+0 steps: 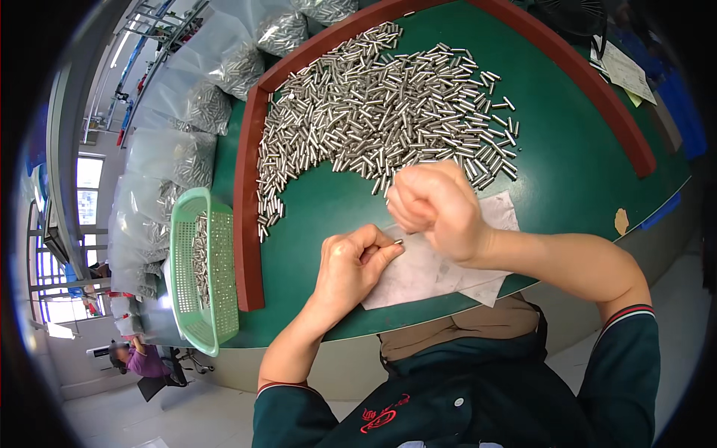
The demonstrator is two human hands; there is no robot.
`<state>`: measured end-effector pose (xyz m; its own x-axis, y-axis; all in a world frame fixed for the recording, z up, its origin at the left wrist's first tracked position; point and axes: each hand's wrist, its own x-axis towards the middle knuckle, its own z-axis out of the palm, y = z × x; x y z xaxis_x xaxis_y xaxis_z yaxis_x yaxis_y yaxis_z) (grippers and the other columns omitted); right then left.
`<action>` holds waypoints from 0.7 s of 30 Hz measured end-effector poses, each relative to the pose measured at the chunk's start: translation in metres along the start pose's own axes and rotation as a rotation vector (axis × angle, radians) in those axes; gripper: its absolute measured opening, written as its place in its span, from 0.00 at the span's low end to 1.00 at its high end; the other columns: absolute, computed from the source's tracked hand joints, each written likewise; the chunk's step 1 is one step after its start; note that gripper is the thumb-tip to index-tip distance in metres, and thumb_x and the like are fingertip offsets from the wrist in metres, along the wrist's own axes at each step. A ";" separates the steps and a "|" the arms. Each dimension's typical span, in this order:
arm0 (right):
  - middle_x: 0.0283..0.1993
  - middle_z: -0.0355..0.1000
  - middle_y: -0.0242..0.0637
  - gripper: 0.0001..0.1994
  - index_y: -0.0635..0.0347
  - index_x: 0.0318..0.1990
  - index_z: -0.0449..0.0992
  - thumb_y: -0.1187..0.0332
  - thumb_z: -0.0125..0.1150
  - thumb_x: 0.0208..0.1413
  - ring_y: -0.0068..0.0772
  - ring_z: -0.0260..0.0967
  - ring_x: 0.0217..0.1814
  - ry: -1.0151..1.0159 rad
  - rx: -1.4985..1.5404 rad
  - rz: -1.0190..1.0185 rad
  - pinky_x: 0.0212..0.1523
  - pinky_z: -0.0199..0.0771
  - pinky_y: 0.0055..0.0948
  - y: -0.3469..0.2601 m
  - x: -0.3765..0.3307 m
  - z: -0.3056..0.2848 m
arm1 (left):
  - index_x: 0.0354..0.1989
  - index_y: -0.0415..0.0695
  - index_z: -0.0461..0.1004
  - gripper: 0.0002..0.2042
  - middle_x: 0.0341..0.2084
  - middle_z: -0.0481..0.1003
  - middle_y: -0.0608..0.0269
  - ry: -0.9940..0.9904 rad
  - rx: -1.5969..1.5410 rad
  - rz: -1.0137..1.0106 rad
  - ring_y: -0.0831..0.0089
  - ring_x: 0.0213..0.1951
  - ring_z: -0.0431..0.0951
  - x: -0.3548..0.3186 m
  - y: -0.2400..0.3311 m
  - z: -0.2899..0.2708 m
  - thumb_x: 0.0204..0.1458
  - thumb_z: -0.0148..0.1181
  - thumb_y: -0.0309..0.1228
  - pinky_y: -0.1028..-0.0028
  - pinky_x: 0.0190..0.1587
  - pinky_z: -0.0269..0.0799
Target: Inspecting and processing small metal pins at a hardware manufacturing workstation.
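A small metal pin shows at the fingertips of my left hand, pinched between thumb and index finger. That hand is just above the left edge of a whitish, smudged sheet on the green table. My right hand is raised over the sheet, its fingers curled closed. What it holds, if anything, is hidden. Beyond both hands spreads a large heap of short silvery metal pins, its near edge close to my right hand.
Dark red wooden rails border the table. Outside the left rail stands a light green plastic basket with more pins inside. Clear bags of pins line the left side. Papers lie at far right. A seated person is in the background.
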<state>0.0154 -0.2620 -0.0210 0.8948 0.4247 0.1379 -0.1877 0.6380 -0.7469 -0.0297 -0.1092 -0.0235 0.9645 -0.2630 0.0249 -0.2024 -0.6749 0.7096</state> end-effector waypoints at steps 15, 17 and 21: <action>0.07 0.45 0.26 0.20 0.54 0.09 0.49 0.67 0.36 0.52 0.17 0.36 0.09 -0.070 0.213 0.053 0.12 0.37 0.20 -0.008 0.000 -0.002 | 0.30 0.47 0.63 0.08 0.19 0.59 0.71 -0.153 -1.493 -0.241 0.85 0.19 0.52 0.012 -0.029 -0.021 0.50 0.53 0.35 0.85 0.21 0.48; 0.07 0.45 0.26 0.20 0.54 0.09 0.49 0.66 0.36 0.53 0.17 0.36 0.09 -0.079 0.210 0.059 0.12 0.37 0.20 -0.007 0.000 -0.002 | 0.31 0.47 0.65 0.07 0.20 0.59 0.71 -0.145 -1.506 -0.215 0.84 0.20 0.53 0.013 -0.031 -0.019 0.50 0.53 0.34 0.85 0.22 0.49; 0.07 0.44 0.26 0.20 0.53 0.08 0.49 0.65 0.36 0.53 0.18 0.35 0.09 -0.077 0.163 0.072 0.12 0.37 0.21 -0.008 0.001 -0.001 | 0.31 0.45 0.65 0.07 0.23 0.61 0.69 -0.158 -1.521 -0.236 0.83 0.21 0.53 0.015 -0.033 -0.018 0.50 0.53 0.34 0.85 0.24 0.51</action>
<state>0.0186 -0.2670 -0.0159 0.8441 0.5170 0.1420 -0.3191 0.6972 -0.6419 -0.0055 -0.0788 -0.0340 0.9015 -0.3893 -0.1893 0.3991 0.5784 0.7115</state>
